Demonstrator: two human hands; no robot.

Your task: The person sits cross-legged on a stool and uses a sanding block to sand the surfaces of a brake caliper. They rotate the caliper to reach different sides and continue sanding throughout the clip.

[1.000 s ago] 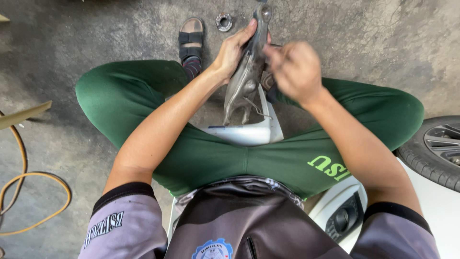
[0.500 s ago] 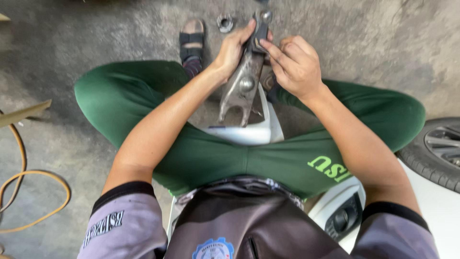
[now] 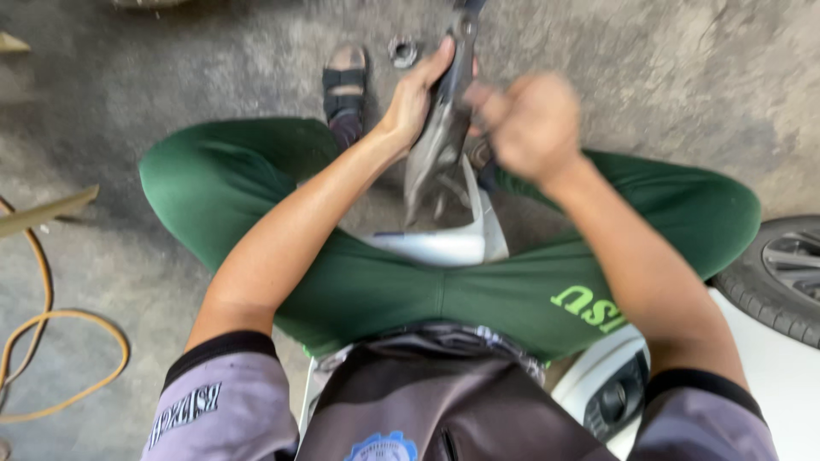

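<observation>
metal bracket [image 3: 444, 137] upright above white panel [image 3: 444, 243] | left hand [image 3: 418, 94] clamped on its upper edge | right hand [image 3: 530, 119] blurred, fisted beside, grip unclear | seems stiff, rather heavy, sharp-edged; hold thick upper part

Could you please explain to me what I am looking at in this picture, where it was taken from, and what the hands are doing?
The picture comes from a camera worn on a person's head, looking down at their own lap and arms. There is no machine: the person sits cross-legged in green trousers on a concrete floor. The left hand grips a grey metal part and holds it upright over the lap. The right hand is beside that part, closed like a fist; it is blurred, so I cannot tell whether it holds anything. Under the part lies a white curved piece. On the floor are a small metal ring, an orange hose at the left, and a tyre at the right.
</observation>
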